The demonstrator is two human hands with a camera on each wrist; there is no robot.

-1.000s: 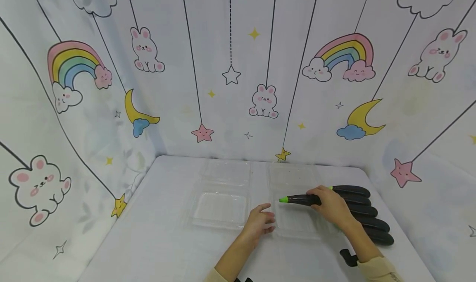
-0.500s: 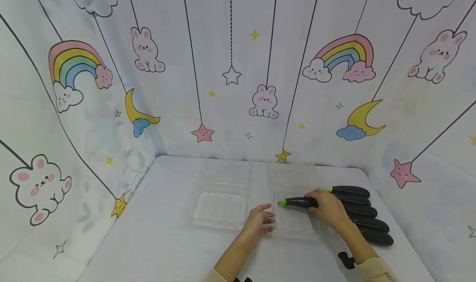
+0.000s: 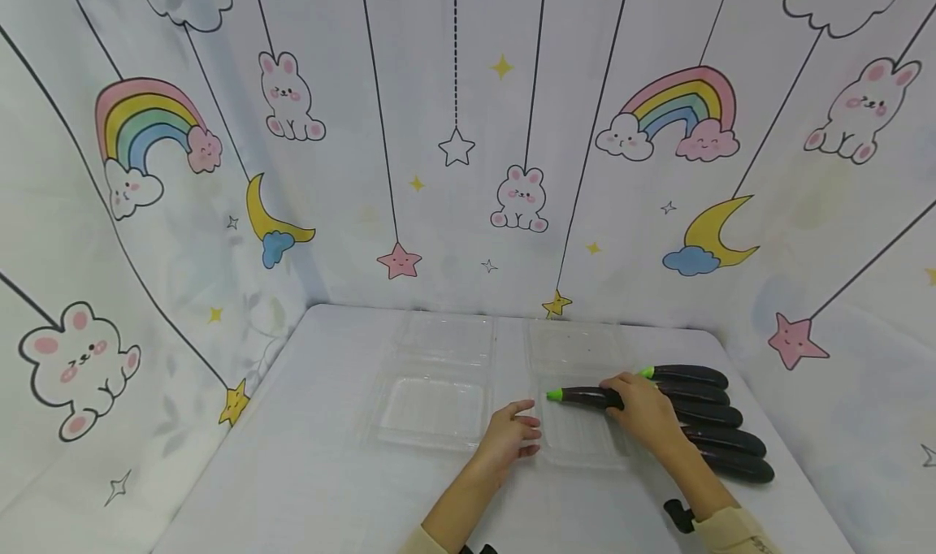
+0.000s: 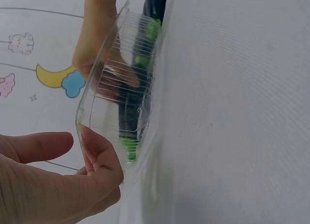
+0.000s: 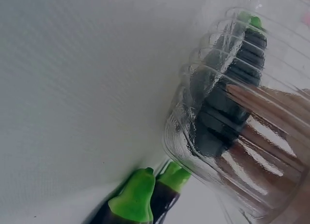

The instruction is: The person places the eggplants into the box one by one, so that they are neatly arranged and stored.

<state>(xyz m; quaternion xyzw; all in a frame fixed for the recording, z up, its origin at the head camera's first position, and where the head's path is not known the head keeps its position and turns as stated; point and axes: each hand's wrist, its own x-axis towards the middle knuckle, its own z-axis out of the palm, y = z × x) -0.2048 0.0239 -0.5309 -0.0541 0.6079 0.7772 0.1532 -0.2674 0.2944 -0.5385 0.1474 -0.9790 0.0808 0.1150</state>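
In the head view my right hand (image 3: pixel 643 408) holds a dark eggplant (image 3: pixel 588 397) by its thick end, its green stem tip pointing left. The right wrist view shows this eggplant (image 5: pixel 230 93) through the ribbed wall of a clear plastic box (image 5: pixel 189 112), inside it with the fingers. My left hand (image 3: pixel 509 436) is at the left side of that hinged box (image 3: pixel 585 461). Up close in the left wrist view, the bent fingers (image 4: pixel 104 158) touch the box's rim, while the thumb stands apart from it.
Several more eggplants (image 3: pixel 708 415) lie in a row on the white table to the right, stems leftward. A second clear box (image 3: pixel 431 440) with its lid folded back sits to the left. A patterned cloth (image 3: pixel 468 213) rises behind the table.
My right hand has come down slightly and to the left, bringing the eggplant lower in the box; over the last half second it barely moves. The left hand stays in place.
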